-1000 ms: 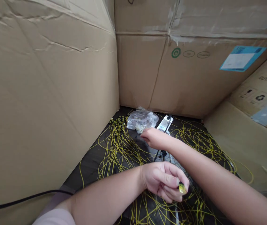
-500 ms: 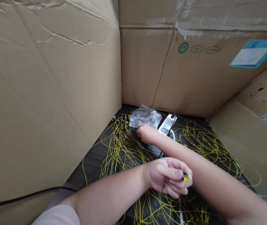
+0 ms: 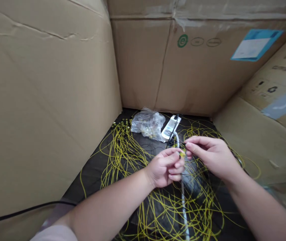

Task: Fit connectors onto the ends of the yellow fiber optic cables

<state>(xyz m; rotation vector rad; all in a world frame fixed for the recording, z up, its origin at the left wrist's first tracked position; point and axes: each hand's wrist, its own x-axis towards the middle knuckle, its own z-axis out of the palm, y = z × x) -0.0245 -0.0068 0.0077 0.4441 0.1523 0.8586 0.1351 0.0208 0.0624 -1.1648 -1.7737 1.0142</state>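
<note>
My left hand (image 3: 164, 167) pinches a small yellow piece (image 3: 182, 154) between thumb and fingers; a dark part showed on it half a second ago. Close by on the right, my right hand (image 3: 217, 157) has thumb and fingertips pressed together. Whatever sits in that pinch is too small and blurred to name. Beneath both hands, thin yellow wires (image 3: 155, 214) lie in loose loops on a dark surface. Another bundle of yellow wires (image 3: 120, 150), with small yellow-black ends at its far tip, spreads to the left.
A clear plastic bag (image 3: 146, 122) with small pieces inside lies beyond the hands. Beside it is a white power strip (image 3: 170, 129) with a white cord (image 3: 185, 214). Cardboard walls (image 3: 143, 67) close in the left, back and right. A black cable (image 3: 27, 210) crosses at lower left.
My right hand has come back from beside the plastic bag and swung right, uncrossing from my left arm, to meet the left hand. My left hand moved slightly forward and left, still pinching the yellow piece.
</note>
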